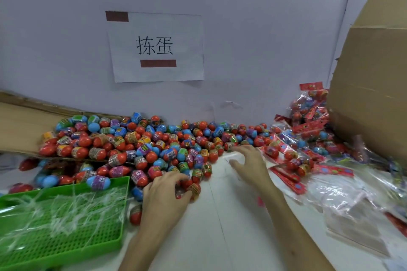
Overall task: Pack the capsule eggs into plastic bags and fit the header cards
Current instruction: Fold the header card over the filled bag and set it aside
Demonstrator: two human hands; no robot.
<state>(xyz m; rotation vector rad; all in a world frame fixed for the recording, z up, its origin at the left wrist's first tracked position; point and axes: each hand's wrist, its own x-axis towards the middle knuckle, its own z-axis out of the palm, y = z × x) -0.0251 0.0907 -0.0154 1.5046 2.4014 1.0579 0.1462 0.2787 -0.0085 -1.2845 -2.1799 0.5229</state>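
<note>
A big heap of red, blue and purple capsule eggs point(141, 145) lies across the white table point(220, 237) against the wall. My left hand point(165, 196) is at the heap's front edge, its fingers curled around a few eggs point(193, 189). My right hand point(251, 165) hovers with fingers spread over a clear plastic bag point(233, 157) beside the heap; motion blur hides whether it touches the bag. Red header cards point(288, 179) lie to the right of that hand. Empty clear bags point(348, 207) are stacked at the right.
A green perforated tray point(61, 226) with clear plastic strips in it sits at the front left. Packed bags with red headers point(308, 121) pile up at the back right beside a large cardboard box point(374, 99). Flat cardboard point(19, 125) lies at the left.
</note>
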